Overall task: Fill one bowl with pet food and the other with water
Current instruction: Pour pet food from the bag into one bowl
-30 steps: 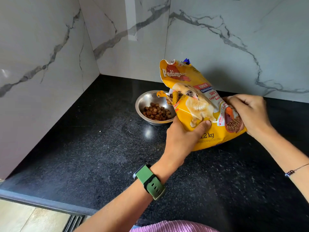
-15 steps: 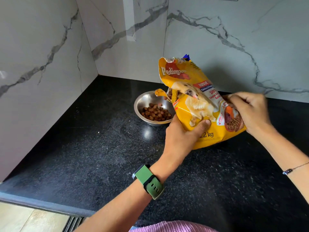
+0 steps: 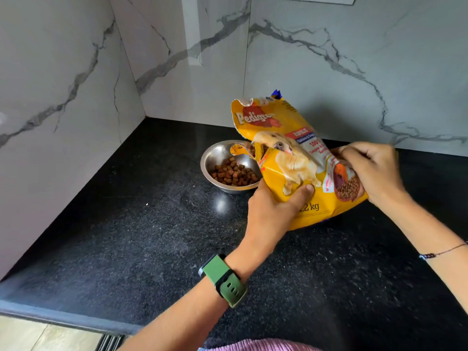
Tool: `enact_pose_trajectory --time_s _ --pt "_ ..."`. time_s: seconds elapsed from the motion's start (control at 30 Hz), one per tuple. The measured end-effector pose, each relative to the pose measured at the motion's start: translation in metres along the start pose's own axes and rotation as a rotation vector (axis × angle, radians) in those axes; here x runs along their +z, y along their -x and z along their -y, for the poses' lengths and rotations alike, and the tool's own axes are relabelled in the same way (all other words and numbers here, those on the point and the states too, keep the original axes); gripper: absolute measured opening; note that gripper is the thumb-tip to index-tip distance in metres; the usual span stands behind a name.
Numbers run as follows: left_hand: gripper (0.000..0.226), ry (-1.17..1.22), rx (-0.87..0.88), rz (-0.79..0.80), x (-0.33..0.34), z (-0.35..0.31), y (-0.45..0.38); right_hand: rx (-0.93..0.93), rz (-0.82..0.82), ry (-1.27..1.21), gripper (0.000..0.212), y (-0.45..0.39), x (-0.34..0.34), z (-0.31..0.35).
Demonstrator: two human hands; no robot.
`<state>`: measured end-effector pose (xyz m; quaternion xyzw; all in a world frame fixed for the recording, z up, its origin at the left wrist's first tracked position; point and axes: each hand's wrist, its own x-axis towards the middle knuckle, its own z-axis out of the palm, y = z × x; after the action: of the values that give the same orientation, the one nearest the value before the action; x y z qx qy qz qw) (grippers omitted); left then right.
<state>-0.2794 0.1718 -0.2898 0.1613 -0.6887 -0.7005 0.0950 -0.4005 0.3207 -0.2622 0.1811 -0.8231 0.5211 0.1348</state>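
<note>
A steel bowl (image 3: 215, 158) stands on the black counter near the back wall, with brown kibble (image 3: 234, 172) covering its bottom. A yellow pet food bag (image 3: 291, 158) is tilted over the bowl's right rim, its torn opening just above the kibble. My left hand (image 3: 271, 211) grips the bag's lower front edge. My right hand (image 3: 372, 168) clutches the bag's bottom end at the right. Only one bowl is in view.
The black granite counter (image 3: 152, 236) sits in a corner of marble-look walls (image 3: 63, 110) at left and back. The counter's front edge (image 3: 63, 317) runs along the lower left, with floor tiles below it.
The bag and both hands have stayed almost in place over the bowl. The kibble in the bowl looks about the same.
</note>
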Motion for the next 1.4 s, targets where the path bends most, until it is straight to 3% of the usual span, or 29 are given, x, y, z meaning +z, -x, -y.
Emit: enact_pose_trajectory --time_s 0.1,0.3,0.5,0.67,0.83,1.13,1.27,1.4 --pt "0.08 -0.017 0.006 0.011 0.0 0.003 0.002 0.0 0.017 -0.013 0.021 0.006 0.001 -0.001" --pt "0.064 -0.024 0.005 0.016 -0.001 0.0 0.004 -0.001 0.002 -0.033 0.02 0.007 -0.001 -0.001" --pt "0.061 -0.096 0.18 -0.049 -0.001 -0.004 0.01 -0.034 -0.086 -0.133 0.022 0.007 -0.003 0.006" --pt "0.068 0.016 0.046 -0.014 0.0 0.001 0.004 -0.021 -0.03 -0.058 0.015 -0.002 -0.001 0.004" --pt "0.056 -0.005 0.033 0.008 -0.001 0.001 0.007 0.002 -0.033 -0.05 0.031 0.006 0.002 -0.002" --pt "0.063 -0.123 0.193 -0.034 -0.005 -0.007 0.007 -0.083 -0.132 -0.124 0.021 0.007 -0.001 0.006" --pt "0.054 -0.044 0.09 0.022 -0.006 -0.006 0.001 -0.063 -0.069 -0.028 0.031 -0.003 0.0 0.002" --pt "0.054 -0.025 0.051 0.043 -0.005 -0.002 0.0 -0.044 -0.065 -0.034 0.024 0.003 0.001 -0.006"
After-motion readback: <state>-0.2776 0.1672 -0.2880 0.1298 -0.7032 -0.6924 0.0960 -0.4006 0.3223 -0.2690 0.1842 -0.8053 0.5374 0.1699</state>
